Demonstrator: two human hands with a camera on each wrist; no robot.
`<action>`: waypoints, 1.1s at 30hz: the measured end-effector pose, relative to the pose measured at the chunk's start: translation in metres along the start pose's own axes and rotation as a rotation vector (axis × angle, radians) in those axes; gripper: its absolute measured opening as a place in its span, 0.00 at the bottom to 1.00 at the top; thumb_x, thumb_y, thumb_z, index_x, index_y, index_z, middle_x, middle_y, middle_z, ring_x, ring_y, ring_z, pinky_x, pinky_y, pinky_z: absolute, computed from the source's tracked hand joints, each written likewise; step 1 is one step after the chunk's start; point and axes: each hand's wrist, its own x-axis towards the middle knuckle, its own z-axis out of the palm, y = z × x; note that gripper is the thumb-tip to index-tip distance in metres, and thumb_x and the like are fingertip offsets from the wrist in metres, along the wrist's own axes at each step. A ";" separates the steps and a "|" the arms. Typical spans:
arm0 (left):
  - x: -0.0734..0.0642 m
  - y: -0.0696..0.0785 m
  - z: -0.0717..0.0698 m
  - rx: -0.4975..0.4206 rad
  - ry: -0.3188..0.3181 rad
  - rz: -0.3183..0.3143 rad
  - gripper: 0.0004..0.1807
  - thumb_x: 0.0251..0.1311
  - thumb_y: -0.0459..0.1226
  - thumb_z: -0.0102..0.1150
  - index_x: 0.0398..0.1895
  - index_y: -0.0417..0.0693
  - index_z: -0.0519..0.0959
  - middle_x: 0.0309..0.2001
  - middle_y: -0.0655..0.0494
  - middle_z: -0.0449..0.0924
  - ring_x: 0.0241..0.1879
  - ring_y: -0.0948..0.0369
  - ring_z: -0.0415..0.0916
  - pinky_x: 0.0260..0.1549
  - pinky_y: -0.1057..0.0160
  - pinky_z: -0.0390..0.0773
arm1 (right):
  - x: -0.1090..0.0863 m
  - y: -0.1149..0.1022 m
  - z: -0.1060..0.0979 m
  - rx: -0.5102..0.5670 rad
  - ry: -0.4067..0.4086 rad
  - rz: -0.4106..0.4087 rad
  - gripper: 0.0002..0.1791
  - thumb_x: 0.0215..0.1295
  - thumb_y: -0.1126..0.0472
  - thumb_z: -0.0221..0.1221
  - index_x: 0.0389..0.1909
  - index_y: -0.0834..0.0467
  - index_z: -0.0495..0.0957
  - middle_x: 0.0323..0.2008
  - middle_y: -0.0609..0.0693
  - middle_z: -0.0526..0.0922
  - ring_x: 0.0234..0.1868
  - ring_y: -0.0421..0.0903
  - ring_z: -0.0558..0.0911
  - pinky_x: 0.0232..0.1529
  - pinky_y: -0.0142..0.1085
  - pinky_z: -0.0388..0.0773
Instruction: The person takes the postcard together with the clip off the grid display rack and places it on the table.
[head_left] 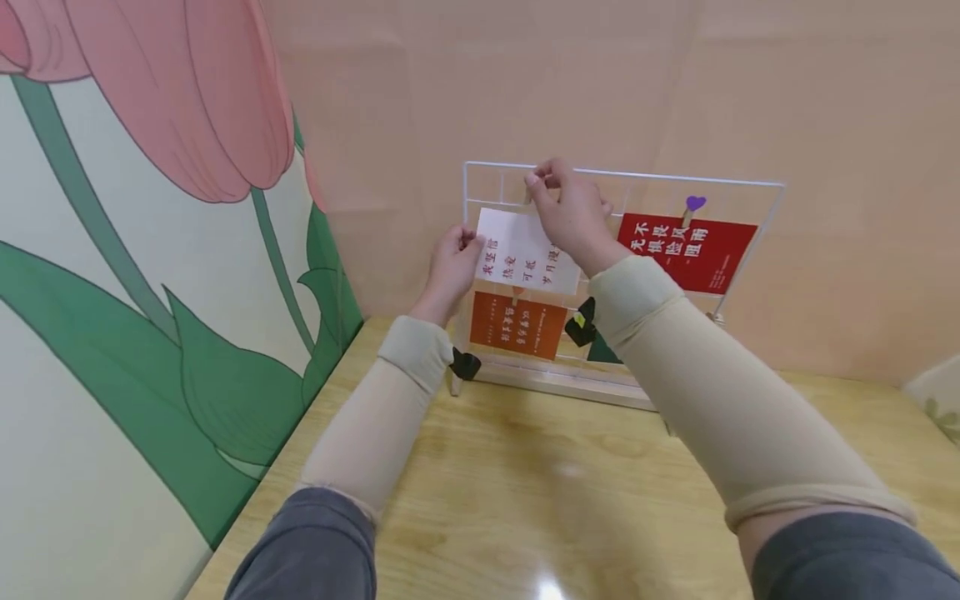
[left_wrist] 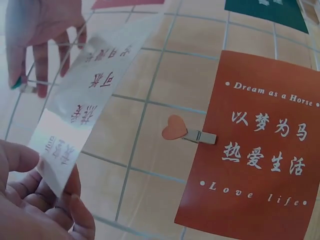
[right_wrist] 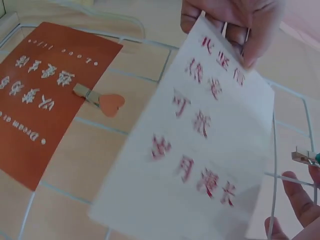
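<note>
My left hand (head_left: 452, 271) pinches a white card (head_left: 517, 250) with red writing by its left edge, thumb on the front. The card is held before the upper left of a white wire grid rack (head_left: 660, 174), tilted off the wires in the left wrist view. At the rack's top bar, my right hand (head_left: 573, 212) holds a small wooden clothespin (right_wrist: 302, 156) with a green piece on its end. Fingers of that hand reach among the wires. Below the white card hangs an orange-red card (left_wrist: 260, 150), held by a clothespin with an orange heart (left_wrist: 175, 127).
A red card (head_left: 720, 258) hangs at the rack's right under a purple-heart clothespin (head_left: 696, 202). A dark green card (head_left: 602, 350) is partly hidden by my right arm. The rack's wooden base (head_left: 562, 383) stands on a wood-grain table (head_left: 480, 483), near a tulip-painted wall (head_left: 150, 250).
</note>
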 end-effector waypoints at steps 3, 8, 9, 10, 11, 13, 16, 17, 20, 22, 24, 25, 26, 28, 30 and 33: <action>0.000 -0.002 0.001 -0.035 -0.002 0.015 0.04 0.77 0.34 0.52 0.41 0.43 0.74 0.36 0.53 0.71 0.36 0.61 0.70 0.36 0.67 0.72 | -0.001 0.004 -0.004 0.004 0.003 -0.008 0.25 0.82 0.40 0.42 0.65 0.52 0.71 0.71 0.49 0.72 0.60 0.53 0.73 0.73 0.55 0.43; -0.005 -0.003 -0.002 -0.080 0.005 0.032 0.05 0.77 0.33 0.52 0.42 0.40 0.74 0.35 0.54 0.71 0.34 0.62 0.69 0.35 0.67 0.71 | -0.010 0.010 -0.008 0.004 0.044 -0.060 0.24 0.82 0.42 0.44 0.62 0.54 0.73 0.70 0.50 0.74 0.52 0.54 0.74 0.71 0.55 0.52; -0.006 -0.003 -0.003 -0.082 0.004 0.029 0.05 0.77 0.33 0.52 0.43 0.40 0.75 0.35 0.54 0.72 0.34 0.62 0.69 0.35 0.67 0.72 | -0.013 0.011 -0.008 0.003 0.056 -0.077 0.23 0.82 0.42 0.44 0.62 0.54 0.73 0.69 0.50 0.74 0.51 0.54 0.74 0.71 0.55 0.53; -0.008 -0.003 -0.003 -0.084 0.003 0.025 0.06 0.77 0.33 0.52 0.44 0.39 0.75 0.35 0.54 0.72 0.34 0.61 0.69 0.35 0.67 0.72 | -0.015 0.012 -0.007 0.005 0.069 -0.096 0.23 0.82 0.43 0.45 0.62 0.55 0.74 0.68 0.51 0.75 0.49 0.55 0.75 0.71 0.55 0.53; -0.010 -0.002 -0.004 -0.080 0.001 0.021 0.06 0.77 0.34 0.52 0.44 0.38 0.76 0.35 0.54 0.72 0.34 0.61 0.70 0.34 0.67 0.72 | -0.018 0.013 -0.007 0.000 0.086 -0.121 0.23 0.82 0.44 0.46 0.61 0.56 0.75 0.67 0.52 0.76 0.48 0.55 0.75 0.72 0.55 0.50; -0.014 -0.001 -0.004 -0.070 -0.006 0.017 0.07 0.78 0.34 0.52 0.46 0.38 0.76 0.35 0.53 0.73 0.34 0.61 0.71 0.34 0.67 0.73 | -0.023 0.016 -0.006 0.003 0.112 -0.159 0.22 0.82 0.46 0.48 0.60 0.58 0.77 0.64 0.53 0.78 0.49 0.54 0.75 0.71 0.55 0.54; -0.019 0.002 -0.004 -0.062 -0.016 0.024 0.09 0.78 0.35 0.51 0.48 0.37 0.77 0.35 0.52 0.74 0.33 0.60 0.72 0.33 0.67 0.74 | -0.032 0.020 -0.005 0.028 0.127 -0.189 0.22 0.81 0.46 0.50 0.59 0.59 0.77 0.61 0.54 0.79 0.51 0.53 0.75 0.65 0.52 0.67; -0.020 0.003 -0.004 -0.063 -0.020 0.026 0.09 0.78 0.36 0.51 0.48 0.38 0.77 0.36 0.52 0.75 0.33 0.61 0.72 0.33 0.67 0.74 | -0.036 0.021 -0.005 0.039 0.119 -0.190 0.22 0.80 0.46 0.51 0.59 0.59 0.76 0.61 0.54 0.79 0.52 0.53 0.75 0.61 0.51 0.71; -0.025 0.005 -0.003 -0.072 -0.044 0.034 0.09 0.78 0.35 0.52 0.49 0.37 0.77 0.36 0.52 0.75 0.33 0.60 0.72 0.33 0.67 0.74 | -0.049 0.024 -0.005 0.061 0.084 -0.182 0.23 0.80 0.45 0.51 0.61 0.58 0.75 0.62 0.54 0.78 0.54 0.53 0.77 0.56 0.49 0.79; -0.028 0.007 -0.002 -0.069 -0.072 0.032 0.09 0.78 0.35 0.52 0.49 0.37 0.77 0.37 0.52 0.75 0.34 0.60 0.73 0.33 0.67 0.75 | -0.059 0.025 -0.007 0.076 0.055 -0.174 0.23 0.80 0.45 0.52 0.62 0.58 0.74 0.64 0.55 0.77 0.51 0.56 0.78 0.52 0.50 0.81; -0.033 0.008 -0.003 -0.053 -0.103 0.030 0.08 0.78 0.36 0.53 0.49 0.38 0.77 0.37 0.52 0.75 0.34 0.60 0.73 0.33 0.67 0.76 | -0.070 0.025 -0.010 0.078 0.037 -0.174 0.23 0.80 0.47 0.52 0.62 0.59 0.74 0.66 0.56 0.76 0.50 0.57 0.78 0.51 0.52 0.82; -0.035 0.008 -0.003 -0.042 -0.117 0.033 0.08 0.78 0.36 0.53 0.48 0.39 0.77 0.37 0.51 0.75 0.34 0.59 0.73 0.33 0.67 0.76 | -0.075 0.026 -0.011 0.078 0.025 -0.172 0.23 0.80 0.47 0.52 0.62 0.60 0.74 0.67 0.56 0.75 0.50 0.57 0.78 0.51 0.53 0.81; -0.037 0.008 -0.003 -0.032 -0.131 0.035 0.08 0.78 0.36 0.53 0.48 0.39 0.77 0.38 0.51 0.76 0.34 0.59 0.74 0.33 0.67 0.77 | -0.080 0.027 -0.013 0.077 0.016 -0.174 0.23 0.80 0.48 0.52 0.62 0.60 0.74 0.67 0.57 0.75 0.50 0.58 0.78 0.52 0.53 0.81; -0.041 0.008 -0.004 -0.020 -0.159 0.047 0.08 0.78 0.36 0.53 0.48 0.39 0.77 0.38 0.51 0.76 0.33 0.59 0.74 0.32 0.67 0.77 | -0.089 0.030 -0.014 0.073 -0.006 -0.176 0.23 0.80 0.48 0.53 0.62 0.61 0.75 0.66 0.58 0.76 0.50 0.57 0.77 0.51 0.53 0.82; -0.045 0.008 -0.004 -0.006 -0.186 0.067 0.07 0.77 0.34 0.53 0.47 0.38 0.77 0.37 0.50 0.76 0.33 0.59 0.75 0.31 0.67 0.77 | -0.097 0.033 -0.014 0.066 -0.032 -0.176 0.23 0.80 0.48 0.53 0.62 0.61 0.75 0.65 0.58 0.76 0.48 0.58 0.78 0.49 0.53 0.83; -0.052 0.006 -0.005 -0.004 -0.244 0.089 0.07 0.77 0.33 0.52 0.46 0.35 0.77 0.36 0.49 0.77 0.31 0.59 0.76 0.29 0.67 0.79 | -0.105 0.039 -0.013 0.052 -0.061 -0.169 0.23 0.79 0.48 0.53 0.62 0.61 0.75 0.63 0.59 0.77 0.46 0.57 0.79 0.46 0.52 0.85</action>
